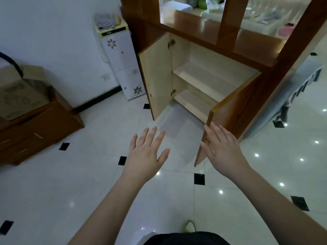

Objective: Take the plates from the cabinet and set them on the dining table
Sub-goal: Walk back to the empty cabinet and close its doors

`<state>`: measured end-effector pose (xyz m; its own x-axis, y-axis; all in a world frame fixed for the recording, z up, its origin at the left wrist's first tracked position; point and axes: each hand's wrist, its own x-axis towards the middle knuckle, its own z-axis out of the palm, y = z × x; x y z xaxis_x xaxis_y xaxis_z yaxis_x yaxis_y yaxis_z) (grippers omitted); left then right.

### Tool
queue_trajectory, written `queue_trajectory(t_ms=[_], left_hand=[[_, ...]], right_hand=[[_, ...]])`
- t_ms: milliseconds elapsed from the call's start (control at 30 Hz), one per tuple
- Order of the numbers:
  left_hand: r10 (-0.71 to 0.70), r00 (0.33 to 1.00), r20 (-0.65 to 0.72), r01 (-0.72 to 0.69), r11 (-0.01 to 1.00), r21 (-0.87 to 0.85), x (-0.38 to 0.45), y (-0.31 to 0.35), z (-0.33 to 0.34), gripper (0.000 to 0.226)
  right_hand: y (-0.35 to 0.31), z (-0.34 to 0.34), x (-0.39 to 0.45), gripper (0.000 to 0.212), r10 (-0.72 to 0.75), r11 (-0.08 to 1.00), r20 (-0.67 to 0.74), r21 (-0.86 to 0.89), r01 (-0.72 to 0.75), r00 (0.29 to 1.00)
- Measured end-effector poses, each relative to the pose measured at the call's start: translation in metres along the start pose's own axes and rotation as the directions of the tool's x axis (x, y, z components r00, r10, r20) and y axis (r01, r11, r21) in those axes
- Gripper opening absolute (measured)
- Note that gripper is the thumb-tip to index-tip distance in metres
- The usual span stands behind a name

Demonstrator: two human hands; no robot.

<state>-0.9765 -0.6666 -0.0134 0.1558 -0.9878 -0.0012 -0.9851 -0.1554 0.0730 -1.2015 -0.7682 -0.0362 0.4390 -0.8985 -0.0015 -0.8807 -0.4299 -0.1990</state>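
We see the cabinet (pixel 203 82) with both doors swung open, the left door (pixel 155 76) showing its pale inner face, the right door (pixel 228 124) angled out toward us. Two pale shelves (pixel 200 75) inside the cabinet; we can't make out any plates on them. Left hand (pixel 146 154) hovers over the floor (pixel 88 183) in front of the cabinet, fingers spread, grip slack and holding nothing. Right hand (pixel 223 147) is at the right door's near edge, fingers straight, grip empty; we can't tell if it touches the door. A ring (pixel 208 140) shows on it. Left of the cabinet a flowered white appliance (pixel 122 64) stands against the wall, cloth (pixel 104 21) on top. Further left, a cardboard box (pixel 21 92) sits on a low wooden unit (pixel 35 131). Behind the cabinet, a cluttered desk (pixel 265 16); its plates aren't clear.
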Motion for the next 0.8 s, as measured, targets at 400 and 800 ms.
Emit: queue_trajectory(t_ms=[400,800], left_hand=[[0.148,0.989,0.009,-0.147,0.988,-0.048,0.159,-0.055,0.028,0.067],[0.433,0.9,0.05,-0.425,0.897,-0.119,0.352,-0.168,0.034,0.069]], right_hand=[[0.02,0.022,0.114,0.063,0.183,0.981,0.032,0.064,-0.185,0.983],[-0.017,0.055,0.23,0.064,0.738,0.662,0.036,0.157,-0.733,0.674]])
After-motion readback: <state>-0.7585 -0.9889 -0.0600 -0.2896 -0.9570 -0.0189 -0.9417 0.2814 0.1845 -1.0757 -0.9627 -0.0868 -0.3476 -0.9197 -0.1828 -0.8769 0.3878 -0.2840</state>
